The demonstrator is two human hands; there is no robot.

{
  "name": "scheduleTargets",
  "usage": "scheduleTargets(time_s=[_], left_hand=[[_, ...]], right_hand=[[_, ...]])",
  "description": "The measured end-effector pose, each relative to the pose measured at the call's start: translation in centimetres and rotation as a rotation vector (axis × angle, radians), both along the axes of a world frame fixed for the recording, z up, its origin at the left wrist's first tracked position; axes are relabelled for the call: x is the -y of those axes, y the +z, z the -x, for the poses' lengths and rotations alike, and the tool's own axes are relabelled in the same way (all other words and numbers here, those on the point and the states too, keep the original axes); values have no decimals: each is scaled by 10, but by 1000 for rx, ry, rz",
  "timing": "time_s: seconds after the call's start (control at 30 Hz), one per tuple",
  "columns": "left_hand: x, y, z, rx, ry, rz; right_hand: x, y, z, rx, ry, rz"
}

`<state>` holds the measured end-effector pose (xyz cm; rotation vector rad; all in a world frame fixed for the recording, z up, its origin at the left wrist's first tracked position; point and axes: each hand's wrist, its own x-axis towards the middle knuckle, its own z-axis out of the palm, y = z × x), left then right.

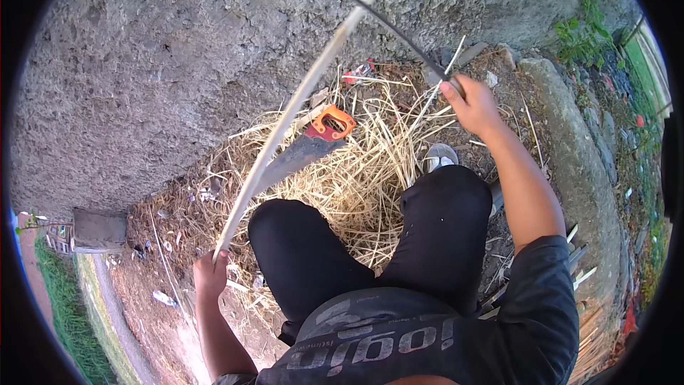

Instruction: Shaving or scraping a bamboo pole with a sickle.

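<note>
My left hand point(211, 276), at the lower left, is closed around the near end of a long pale bamboo strip point(288, 115). The strip slants up and away to the right, with its far end near the rough wall. At the upper right my right hand point(473, 107) grips a long, dark, slightly curved knife point(400, 33) by its handle. Its blade crosses the strip toward the far end; whether it touches the strip I cannot tell. Below the strip lies a handsaw point(303, 155) with an orange and red handle, its blade partly hidden behind the strip.
A heap of pale shavings point(363, 171) covers the ground before my knees. The rough grey wall point(164, 64) rises beyond it. A stone ledge point(570, 121) runs along the right, and cut strips point(588, 346) lie at the lower right. Litter point(164, 298) is scattered at the left.
</note>
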<state>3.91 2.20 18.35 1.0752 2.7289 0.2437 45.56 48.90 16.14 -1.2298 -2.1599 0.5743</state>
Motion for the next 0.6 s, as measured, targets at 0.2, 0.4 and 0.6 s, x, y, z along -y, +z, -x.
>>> scheduleTargets(time_s=[0.2, 0.4, 0.6], left_hand=[[5, -25, 13, -72, 72, -34], [-5, -56, 7, -37, 85, -117], [-15, -60, 1, -43, 70, -118]], right_hand=[[1, 27, 30, -20, 173, -116], [-15, 28, 49, 103, 176, -170], [-73, 32, 39, 290, -4, -41]])
